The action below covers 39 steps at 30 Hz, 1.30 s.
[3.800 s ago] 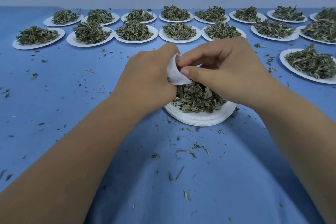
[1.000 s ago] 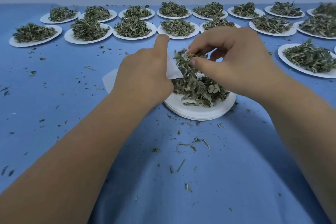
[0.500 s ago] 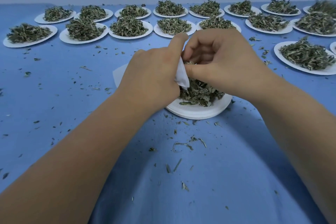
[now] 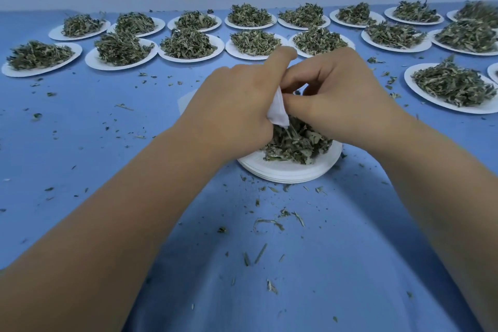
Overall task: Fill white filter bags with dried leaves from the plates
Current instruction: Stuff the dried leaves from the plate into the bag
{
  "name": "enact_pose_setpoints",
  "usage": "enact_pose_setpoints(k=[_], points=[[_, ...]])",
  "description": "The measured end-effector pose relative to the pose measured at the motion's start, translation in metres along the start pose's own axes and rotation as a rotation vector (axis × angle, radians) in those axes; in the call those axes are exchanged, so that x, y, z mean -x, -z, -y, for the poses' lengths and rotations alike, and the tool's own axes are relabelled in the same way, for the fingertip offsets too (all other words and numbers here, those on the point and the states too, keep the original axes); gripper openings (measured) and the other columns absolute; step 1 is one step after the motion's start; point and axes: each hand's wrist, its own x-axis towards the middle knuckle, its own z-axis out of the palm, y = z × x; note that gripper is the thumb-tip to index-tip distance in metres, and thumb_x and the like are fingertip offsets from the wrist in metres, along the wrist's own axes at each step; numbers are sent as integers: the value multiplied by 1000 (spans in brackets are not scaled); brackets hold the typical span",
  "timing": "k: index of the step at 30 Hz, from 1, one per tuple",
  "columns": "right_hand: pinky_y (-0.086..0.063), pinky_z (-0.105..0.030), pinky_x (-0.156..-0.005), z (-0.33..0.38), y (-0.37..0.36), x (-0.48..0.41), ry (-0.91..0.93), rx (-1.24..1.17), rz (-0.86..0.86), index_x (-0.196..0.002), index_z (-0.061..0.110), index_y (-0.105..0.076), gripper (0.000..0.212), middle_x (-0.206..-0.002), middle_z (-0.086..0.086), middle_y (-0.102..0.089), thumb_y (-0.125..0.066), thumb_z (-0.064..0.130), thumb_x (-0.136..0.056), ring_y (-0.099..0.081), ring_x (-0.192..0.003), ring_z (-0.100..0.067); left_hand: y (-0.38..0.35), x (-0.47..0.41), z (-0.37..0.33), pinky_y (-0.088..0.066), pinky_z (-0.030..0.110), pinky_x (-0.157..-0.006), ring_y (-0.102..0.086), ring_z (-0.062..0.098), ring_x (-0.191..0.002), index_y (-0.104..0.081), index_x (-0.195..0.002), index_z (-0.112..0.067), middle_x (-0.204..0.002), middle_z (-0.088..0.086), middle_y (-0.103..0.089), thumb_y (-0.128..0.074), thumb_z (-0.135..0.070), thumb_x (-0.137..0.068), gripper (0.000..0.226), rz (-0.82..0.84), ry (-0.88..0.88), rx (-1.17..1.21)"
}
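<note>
My left hand (image 4: pixel 231 113) grips a white filter bag (image 4: pixel 277 112) just above a stack of white plates (image 4: pixel 285 171) in front of me. A heap of dried green leaves (image 4: pixel 293 143) lies on the top plate. My right hand (image 4: pixel 336 100) is against the bag's mouth, fingers curled and thumb pressed on the bag's edge. Whatever leaves those fingers hold are hidden. Most of the bag is covered by both hands.
Two rows of white plates heaped with dried leaves (image 4: pixel 188 44) run across the far side of the blue cloth (image 4: pixel 80 129). More such plates (image 4: pixel 452 86) stand at the right. Leaf crumbs (image 4: pixel 269 221) lie scattered over the cloth. Another flat white piece (image 4: pixel 186 101) shows behind my left hand.
A second ago my right hand lifted a pinch of leaves above the plate. It has since come down to the bag's mouth and the leaves are out of sight between the hands.
</note>
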Motion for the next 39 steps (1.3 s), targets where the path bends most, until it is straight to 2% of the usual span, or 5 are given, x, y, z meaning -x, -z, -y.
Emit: enact_pose_setpoints(k=[15, 24, 33, 36, 39], points=[[-55, -37, -82, -12, -16, -14, -219, 211, -90, -109, 19, -51, 39, -106, 5, -65, -72, 21, -76, -65, -101, -12, -7, 4, -3, -26, 28, -45, -48, 24, -53, -6, -161, -19, -66, -4, -54, -60, -4, -73, 105, -5, -73, -55], [-39, -18, -46, -13, -15, -14, -232, 21, -153, -86, 27, -62, 27, -54, 15, -57, -79, 39, -71, -49, -46, -2, -2, 10, 7, -51, 41, -73, -62, 24, -85, -20, -157, -32, -86, -12, -57, -64, -10, -73, 98, -47, -5, 171], [-36, -17, -55, -17, -17, -12, -160, -5, -142, -83, 19, -66, 28, -49, 18, -50, -89, 33, -75, -42, -50, -3, -10, 20, 37, -54, 31, -79, -63, 11, -85, -12, -154, -48, -105, -8, -63, -72, -33, -78, 98, 33, 142, 373], [-39, -19, -58, -16, -15, -11, -148, -6, -161, -84, 19, -67, 29, -52, 18, -55, -89, 35, -75, -47, -52, -3, -13, 21, 48, -40, 0, -70, -57, -10, -92, -34, -146, -47, -101, -22, -59, -77, -41, -79, 80, 61, 237, 442], [-44, -26, -62, -15, -14, -11, -171, -33, -160, -89, 21, -68, 32, -80, 1, -70, -90, 37, -73, -54, -57, -7, -14, 21, 50, -48, 14, -68, -60, 1, -89, -58, -119, -40, -95, -16, -65, -77, -35, -79, 44, 52, 253, 422]])
